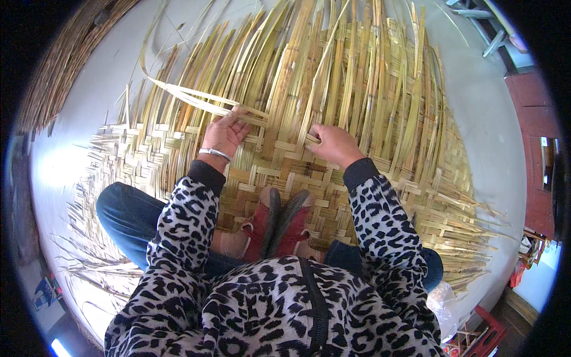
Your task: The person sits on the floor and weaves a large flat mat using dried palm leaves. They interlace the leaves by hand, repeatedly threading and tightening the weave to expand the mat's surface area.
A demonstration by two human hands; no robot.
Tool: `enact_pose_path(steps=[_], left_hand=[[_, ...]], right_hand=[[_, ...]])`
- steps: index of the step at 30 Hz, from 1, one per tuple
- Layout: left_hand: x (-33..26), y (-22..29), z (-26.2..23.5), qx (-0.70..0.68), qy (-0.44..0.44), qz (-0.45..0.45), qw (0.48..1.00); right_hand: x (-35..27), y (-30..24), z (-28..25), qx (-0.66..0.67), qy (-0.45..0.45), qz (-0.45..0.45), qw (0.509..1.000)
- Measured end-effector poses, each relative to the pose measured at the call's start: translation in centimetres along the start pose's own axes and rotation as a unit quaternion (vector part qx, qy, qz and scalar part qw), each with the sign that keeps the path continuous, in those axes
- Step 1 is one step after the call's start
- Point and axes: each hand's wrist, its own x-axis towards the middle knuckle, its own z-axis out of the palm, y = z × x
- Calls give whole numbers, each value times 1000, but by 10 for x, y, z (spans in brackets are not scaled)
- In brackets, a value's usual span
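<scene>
Scene: a person sits cross-legged on a large woven bamboo mat (279, 172), which lies on a pale grey floor (95, 89) and spreads out ahead and to both sides
Mat: the near part is finished in a flat checker weave; further off, loose bamboo strips (357, 71) fan away unwoven, and frayed strip ends stick out at the left and right edges
Left hand (225, 134): lies on the mat at the edge of the woven part, fingers stretched forward and fairly open, fingertips touching a long pale strip (190, 96) that runs up and left and curves off above the mat; whether it pinches that strip cannot be told
Bracelet (214, 153): a silver band round the left wrist
Right hand (334, 144): curled nearly closed, knuckles up, fingers pinched on the end of an upright strip (315, 89) just where the weave stops
Hands to each other: side by side, apart, with several standing strips between them
Sleeves (380, 220): leopard-print with dark cuffs, coming in from the lower edge
Legs: blue jeans (125, 214), knees out to left and right
Shoes (279, 229): red with dark straps, resting on the woven part just below the hands
Far right: a red-brown door (535, 149) beyond the floor
</scene>
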Motion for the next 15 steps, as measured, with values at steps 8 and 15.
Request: enact_pose_path(steps=[8, 15], left_hand=[[-11, 2, 18, 222, -36, 166, 960], [-10, -18, -4, 112, 137, 83, 981]], right_hand=[[-6, -8, 6, -42, 44, -4, 998], [7, -9, 6, -77, 24, -10, 997]])
